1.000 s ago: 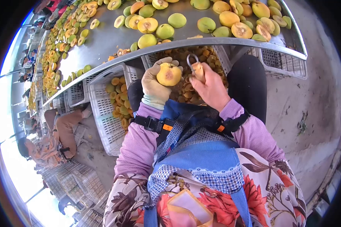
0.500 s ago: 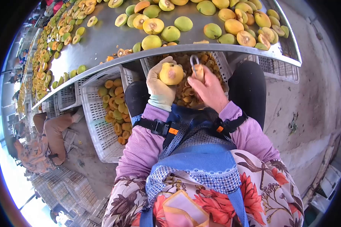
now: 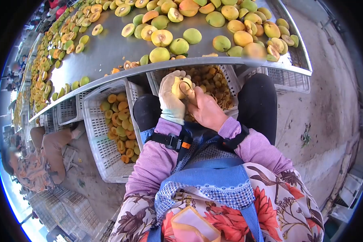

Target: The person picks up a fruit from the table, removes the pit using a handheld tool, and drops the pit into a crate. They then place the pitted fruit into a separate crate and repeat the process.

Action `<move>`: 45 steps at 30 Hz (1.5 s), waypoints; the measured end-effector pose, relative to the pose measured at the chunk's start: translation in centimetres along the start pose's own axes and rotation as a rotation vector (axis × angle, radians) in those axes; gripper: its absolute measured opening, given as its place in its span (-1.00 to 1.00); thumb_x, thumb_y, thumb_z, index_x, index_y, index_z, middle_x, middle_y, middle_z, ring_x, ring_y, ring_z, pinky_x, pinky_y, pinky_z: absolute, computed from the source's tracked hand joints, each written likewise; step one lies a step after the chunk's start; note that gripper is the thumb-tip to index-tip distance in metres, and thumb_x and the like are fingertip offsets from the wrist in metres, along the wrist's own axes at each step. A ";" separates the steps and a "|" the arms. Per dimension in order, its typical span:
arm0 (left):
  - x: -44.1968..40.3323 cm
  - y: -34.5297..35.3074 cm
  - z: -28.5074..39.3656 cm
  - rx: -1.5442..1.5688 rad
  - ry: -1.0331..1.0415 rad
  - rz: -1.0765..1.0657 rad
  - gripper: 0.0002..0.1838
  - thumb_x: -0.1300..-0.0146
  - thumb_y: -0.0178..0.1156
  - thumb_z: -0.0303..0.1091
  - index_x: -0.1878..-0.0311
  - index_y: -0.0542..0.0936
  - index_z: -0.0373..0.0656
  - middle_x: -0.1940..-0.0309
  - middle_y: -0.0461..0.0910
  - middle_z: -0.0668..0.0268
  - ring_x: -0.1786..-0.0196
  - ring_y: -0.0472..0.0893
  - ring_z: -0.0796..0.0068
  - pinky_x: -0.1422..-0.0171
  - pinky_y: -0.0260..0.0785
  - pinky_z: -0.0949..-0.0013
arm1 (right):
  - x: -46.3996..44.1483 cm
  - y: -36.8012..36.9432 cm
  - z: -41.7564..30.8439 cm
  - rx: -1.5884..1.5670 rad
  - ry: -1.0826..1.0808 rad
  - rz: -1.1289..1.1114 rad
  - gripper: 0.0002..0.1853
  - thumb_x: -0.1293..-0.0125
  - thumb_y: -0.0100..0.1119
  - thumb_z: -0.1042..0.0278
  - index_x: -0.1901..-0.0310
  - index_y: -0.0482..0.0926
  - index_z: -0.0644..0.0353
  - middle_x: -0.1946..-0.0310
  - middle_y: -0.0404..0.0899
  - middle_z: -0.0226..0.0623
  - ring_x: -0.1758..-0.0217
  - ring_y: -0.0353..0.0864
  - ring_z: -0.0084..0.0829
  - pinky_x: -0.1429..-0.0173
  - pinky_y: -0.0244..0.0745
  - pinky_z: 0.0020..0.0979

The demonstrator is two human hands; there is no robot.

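Note:
My left hand [image 3: 171, 94], in a pale glove, is closed around a yellow peach half [image 3: 178, 87] above the crates between my knees. My bare right hand [image 3: 207, 109] grips the handle of a pitting tool [image 3: 186, 86], whose curved metal loop is against the fruit's face. Fingers and handle hide part of the cut side. Beneath the hands is a white crate [image 3: 232, 78] of orange-yellow fruit pieces and scraps. Peach halves [image 3: 162, 38], some with stones showing, lie on the metal table [image 3: 113, 44] ahead.
At my left stands a white crate [image 3: 103, 149] of pitted halves. The table's metal edge [image 3: 213, 61] runs just beyond my hands. A seated person [image 3: 48, 153] is farther left. Another crate [image 3: 290, 79] sits under the table at right.
My right hand has moved left, bringing the tool's loop from beside the peach onto it. My left hand has turned the fruit slightly. The view has shifted a little.

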State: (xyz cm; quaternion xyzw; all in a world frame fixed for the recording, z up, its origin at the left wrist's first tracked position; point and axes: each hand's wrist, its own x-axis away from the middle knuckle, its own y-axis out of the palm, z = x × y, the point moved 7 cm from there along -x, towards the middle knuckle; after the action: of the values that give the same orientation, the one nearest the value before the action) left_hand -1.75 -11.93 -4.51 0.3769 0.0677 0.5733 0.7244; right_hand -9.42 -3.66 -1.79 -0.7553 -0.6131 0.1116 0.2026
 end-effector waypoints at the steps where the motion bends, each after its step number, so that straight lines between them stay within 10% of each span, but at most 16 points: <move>1: -0.1 0.1 0.0 0.018 -0.006 -0.006 -0.69 -0.28 0.01 -0.26 0.07 0.50 -0.32 0.12 0.54 0.09 0.04 0.56 0.14 -0.12 0.42 0.21 | -0.2 0.0 0.0 0.006 0.003 0.010 -0.61 -0.17 0.08 0.44 0.02 0.21 0.39 0.34 0.47 0.27 0.19 0.47 0.24 0.16 0.38 -0.07; 16: 0.5 0.6 0.8 0.003 0.101 -0.094 -0.79 -0.24 0.15 -0.50 0.06 0.45 -0.23 0.14 0.54 0.20 0.12 0.58 0.31 -0.01 0.49 0.32 | -1.6 0.2 -0.6 -0.004 -0.012 -0.146 -0.59 -0.11 0.03 0.49 -0.01 0.23 0.35 0.37 0.47 0.24 0.22 0.48 0.21 0.18 0.39 -0.04; 24: 0.2 -0.9 1.3 0.071 -0.006 -0.040 -0.76 -0.36 -0.05 -0.27 0.11 0.42 -0.27 0.15 0.52 0.15 0.11 0.57 0.20 0.04 0.50 0.20 | -1.5 1.3 -1.3 0.183 0.011 -0.158 -0.65 -0.10 0.09 0.43 0.14 0.25 0.41 0.41 0.51 0.21 0.26 0.52 0.18 0.16 0.41 0.00; 28: -0.2 -1.6 2.6 -0.363 0.368 -0.017 -0.77 -0.33 0.00 -0.30 0.22 0.47 -0.31 0.17 0.54 0.14 0.17 0.60 0.25 0.10 0.52 0.25 | -1.9 1.7 -1.1 0.171 0.058 -0.168 -0.67 -0.09 0.11 0.44 0.17 0.27 0.41 0.42 0.52 0.20 0.26 0.53 0.18 0.15 0.42 -0.02; 35: -1.5 -2.4 0.4 -0.017 -0.033 -0.018 -0.82 -0.28 0.11 -0.33 0.24 0.52 -0.29 0.32 0.59 0.18 0.30 0.62 0.30 0.23 0.51 0.34 | -1.4 1.7 0.2 0.212 0.092 -0.223 -0.69 -0.06 0.14 0.46 0.22 0.27 0.38 0.47 0.53 0.14 0.28 0.54 0.15 0.20 0.42 -0.05; 38: -0.7 -1.7 1.2 -0.189 0.095 0.063 -0.80 -0.26 0.13 -0.33 0.26 0.53 -0.31 0.35 0.59 0.20 0.33 0.61 0.32 0.23 0.51 0.34 | -1.0 2.2 1.0 0.168 0.013 -0.125 -0.75 -0.20 0.01 0.43 0.14 0.24 0.29 0.50 0.47 0.16 0.35 0.49 0.23 0.38 0.37 -0.01; 45: -2.2 -2.9 -2.5 -0.180 -0.202 -0.041 -0.75 -0.26 0.15 -0.28 0.25 0.55 -0.34 0.37 0.60 0.14 0.29 0.60 0.34 0.15 0.48 0.36 | -0.7 0.4 2.1 0.385 0.064 -0.289 -0.73 -0.19 0.05 0.41 0.13 0.25 0.27 0.38 0.52 0.15 0.20 0.51 0.17 0.17 0.38 -0.04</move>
State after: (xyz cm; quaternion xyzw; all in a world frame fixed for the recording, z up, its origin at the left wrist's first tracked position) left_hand -1.60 -12.88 -8.82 0.3647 -0.0496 0.5213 0.7699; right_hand -10.08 -4.09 -3.88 -0.6104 -0.6756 0.1725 0.3759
